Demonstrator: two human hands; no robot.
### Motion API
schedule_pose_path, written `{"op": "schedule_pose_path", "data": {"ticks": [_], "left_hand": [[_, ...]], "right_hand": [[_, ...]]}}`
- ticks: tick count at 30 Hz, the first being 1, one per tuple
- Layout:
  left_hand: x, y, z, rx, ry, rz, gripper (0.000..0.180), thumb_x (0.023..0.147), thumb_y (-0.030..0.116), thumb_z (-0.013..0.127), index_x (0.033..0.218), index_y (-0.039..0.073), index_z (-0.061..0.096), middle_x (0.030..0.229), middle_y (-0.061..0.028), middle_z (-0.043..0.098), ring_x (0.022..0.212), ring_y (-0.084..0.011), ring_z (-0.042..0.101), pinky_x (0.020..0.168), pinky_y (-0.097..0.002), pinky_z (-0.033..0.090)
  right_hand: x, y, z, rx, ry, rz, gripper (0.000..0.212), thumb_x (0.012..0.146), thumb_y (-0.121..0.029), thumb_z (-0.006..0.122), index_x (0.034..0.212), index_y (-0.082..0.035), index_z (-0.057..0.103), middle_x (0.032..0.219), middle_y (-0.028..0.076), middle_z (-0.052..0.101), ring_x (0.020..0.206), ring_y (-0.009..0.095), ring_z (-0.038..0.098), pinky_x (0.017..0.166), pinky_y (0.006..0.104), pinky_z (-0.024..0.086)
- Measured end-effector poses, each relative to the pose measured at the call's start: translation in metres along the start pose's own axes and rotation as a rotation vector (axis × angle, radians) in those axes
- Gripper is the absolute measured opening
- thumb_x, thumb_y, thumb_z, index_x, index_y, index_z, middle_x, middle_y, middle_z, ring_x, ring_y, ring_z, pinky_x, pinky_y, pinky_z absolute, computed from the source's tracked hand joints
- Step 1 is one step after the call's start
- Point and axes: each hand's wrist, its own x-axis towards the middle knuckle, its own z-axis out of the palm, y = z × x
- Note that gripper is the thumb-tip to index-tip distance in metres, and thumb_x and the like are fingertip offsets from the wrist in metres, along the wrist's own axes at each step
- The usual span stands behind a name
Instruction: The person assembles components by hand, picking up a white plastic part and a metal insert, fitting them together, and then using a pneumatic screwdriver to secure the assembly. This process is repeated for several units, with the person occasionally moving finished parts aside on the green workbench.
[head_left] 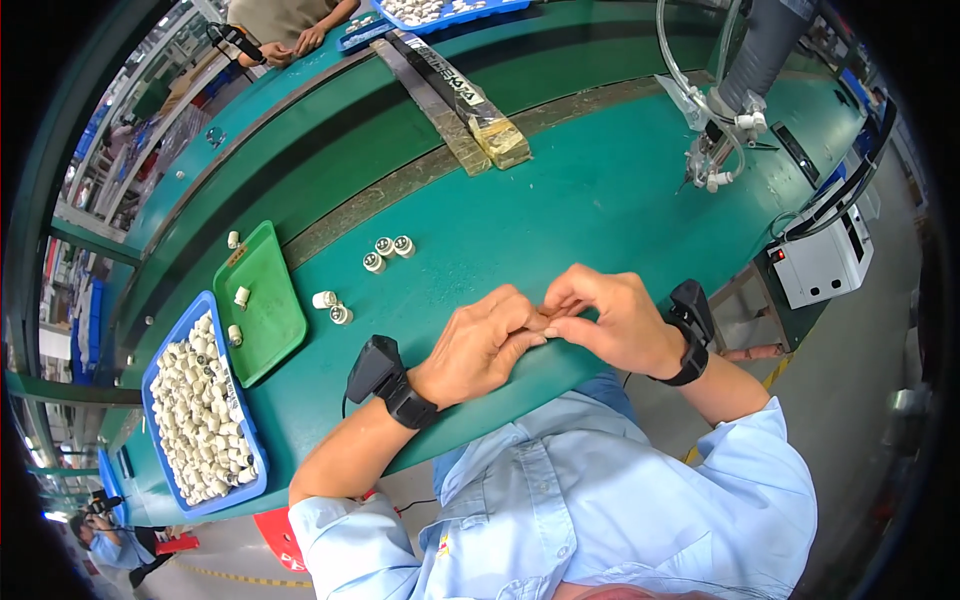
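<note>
Fingertips [534, 339] of the left hand [476, 347] and the right hand [624, 327] meet over the near edge of the green worktop [600, 200]. Both sets of fingers are curled into a narrow pinch; whether they grip a small part cannot be told, since the hands hide the space between them. The step in hand looks like fine two-handed fingertip work. The nearest loose pieces are white cylindrical fittings: a pair [332, 306] to the left of the left hand and a group of three [384, 254] farther off. Farther left lies a green tray [270, 320], beside a blue tray [230, 499] heaped with similar fittings. The next move probably calls for steady, light pressure, with both hands close together and the wrists quiet.
</note>
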Motion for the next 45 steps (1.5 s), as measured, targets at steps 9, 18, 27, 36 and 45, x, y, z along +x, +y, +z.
{"op": "schedule_pose_path", "data": {"ticks": [9, 18, 27, 36, 45], "left_hand": [[0.008, -0.024, -0.007, 0.331, 0.069, 0.220, 0.013, 0.074, 0.003, 0.071, 0.083, 0.008, 0.063, 0.088, -0.0064, 0.068, 0.082, -0.0229, 0.065, 0.073, -0.0337, 0.046], [0.000, -0.018, 0.004, 0.336, 0.255, 0.017, 0.009, 0.073, 0.005, 0.073, 0.076, 0.006, 0.064, 0.089, -0.0080, 0.071, 0.084, -0.0217, 0.067, 0.084, -0.0360, 0.046], [-0.003, -0.022, 0.013, 0.202, 0.296, -0.072, 0.009, 0.074, 0.006, 0.074, 0.075, 0.005, 0.065, 0.090, -0.0095, 0.071, 0.082, -0.0227, 0.068, 0.085, -0.0363, 0.046], [-0.005, -0.023, 0.014, 0.136, 0.354, -0.063, 0.018, 0.073, 0.006, 0.071, 0.069, 0.005, 0.053, 0.078, -0.0096, 0.068, 0.076, -0.0286, 0.064, 0.080, -0.0374, 0.045], [-0.005, -0.023, 0.012, 0.116, 0.360, -0.075, 0.017, 0.072, 0.005, 0.070, 0.070, 0.005, 0.053, 0.072, -0.0093, 0.065, 0.072, -0.0291, 0.062, 0.079, -0.0368, 0.044]], "right_hand": [[0.008, -0.071, -0.117, -0.201, 1.134, -0.833, 0.025, 0.086, -0.002, 0.062, 0.109, 0.003, 0.055, 0.101, 0.016, 0.061, 0.077, 0.017, 0.062, 0.067, 0.0328, 0.051], [0.087, -0.053, -0.187, 0.461, 0.095, -0.517, 0.048, 0.096, -0.028, 0.052, 0.128, 0.007, 0.044, 0.118, 0.017, 0.056, 0.094, 0.021, 0.057, 0.084, 0.0333, 0.048], [0.097, -0.075, -0.112, 0.417, 0.224, -0.623, 0.046, 0.088, -0.008, 0.054, 0.129, 0.008, 0.042, 0.113, 0.014, 0.057, 0.074, 0.012, 0.055, 0.062, 0.0265, 0.046], [0.098, -0.093, -0.020, 0.440, 0.519, -0.476, 0.052, 0.080, 0.006, 0.057, 0.130, 0.008, 0.041, 0.105, 0.013, 0.057, 0.056, 0.011, 0.051, 0.048, 0.0237, 0.042], [0.100, -0.085, -0.011, 0.459, 0.492, -0.446, 0.053, 0.079, 0.006, 0.058, 0.130, 0.007, 0.042, 0.102, 0.012, 0.058, 0.054, 0.011, 0.052, 0.047, 0.0240, 0.043]]}}
